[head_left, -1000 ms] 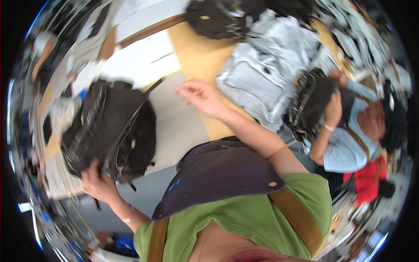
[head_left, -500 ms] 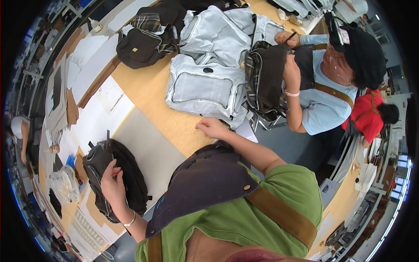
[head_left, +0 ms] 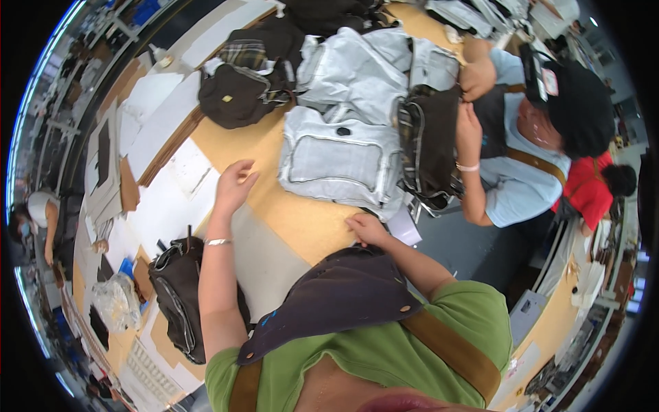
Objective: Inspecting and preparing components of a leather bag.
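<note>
My left hand (head_left: 235, 185) is raised over the tan tabletop, open, its fingers apart with nothing between them. By the table's near edge is my right hand (head_left: 367, 230), its fingers curled together. Whether anything small is in it is hidden. Just beyond that hand lies a pale grey, inside-out bag body (head_left: 336, 161) with dark-edged seams. A dark brown bag (head_left: 180, 299) with zips lies to the left, partly covered by my left forearm. Another dark brown bag (head_left: 237, 93) with a plaid lining lies at the far left.
Across to the right, a co-worker in a light blue shirt (head_left: 525, 196) handles a dark bag piece (head_left: 430, 144) with both hands. White sheets (head_left: 161, 223) and a grey board (head_left: 264, 264) cover parts of the table. A clear plastic bag (head_left: 115, 302) lies at the left.
My left hand has left the dark brown bag and moved forward and right over the table. My right hand stays near the table's edge. The view has shifted slightly.
</note>
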Demonstrator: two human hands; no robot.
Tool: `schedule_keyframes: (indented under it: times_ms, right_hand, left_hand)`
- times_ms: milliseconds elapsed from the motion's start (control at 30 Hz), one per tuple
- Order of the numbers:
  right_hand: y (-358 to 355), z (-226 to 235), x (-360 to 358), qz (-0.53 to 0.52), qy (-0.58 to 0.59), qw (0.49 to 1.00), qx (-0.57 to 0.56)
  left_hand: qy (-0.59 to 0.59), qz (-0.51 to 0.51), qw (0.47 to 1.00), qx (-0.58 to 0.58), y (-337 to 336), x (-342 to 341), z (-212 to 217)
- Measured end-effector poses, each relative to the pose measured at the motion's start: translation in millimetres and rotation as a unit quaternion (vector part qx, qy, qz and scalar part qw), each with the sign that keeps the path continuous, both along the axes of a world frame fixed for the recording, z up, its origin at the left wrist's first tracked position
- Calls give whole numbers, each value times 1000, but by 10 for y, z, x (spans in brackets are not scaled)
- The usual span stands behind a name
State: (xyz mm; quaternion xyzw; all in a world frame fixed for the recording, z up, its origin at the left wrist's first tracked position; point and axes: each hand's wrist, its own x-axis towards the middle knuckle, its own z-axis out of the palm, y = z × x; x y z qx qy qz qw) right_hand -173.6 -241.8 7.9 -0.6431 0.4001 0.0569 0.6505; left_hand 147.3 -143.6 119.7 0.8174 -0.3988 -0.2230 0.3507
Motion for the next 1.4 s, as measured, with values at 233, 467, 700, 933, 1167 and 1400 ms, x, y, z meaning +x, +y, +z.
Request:
schedule_keyframes:
  times_ms: [233, 467, 700, 933, 1167, 1400]
  right_hand:
    - [-11, 64, 31, 3, 51, 999, -6]
    - [-23, 156, 77, -13, 69, 997, 37]
    - [-38, 234, 127, -17, 89, 995, 39]
    - [3, 64, 100, -57, 55, 996, 48]
    - [24, 59, 14, -46, 15, 998, 28]
    - [-63, 56, 57, -13, -31, 987, 154]
  left_hand:
    - [-67, 52, 996, 7, -658, 271, -310]
    - [-260, 232, 937, 7, -1149, 333, -312]
    - [-343, 150, 926, 41, -1398, 776, -565]
    - [-278, 214, 935, -42, -1348, 991, -274]
    - [-180, 317, 896, -254, -763, 1154, 701]
    - [-139, 269, 892, -336, 346, 68, 1260]
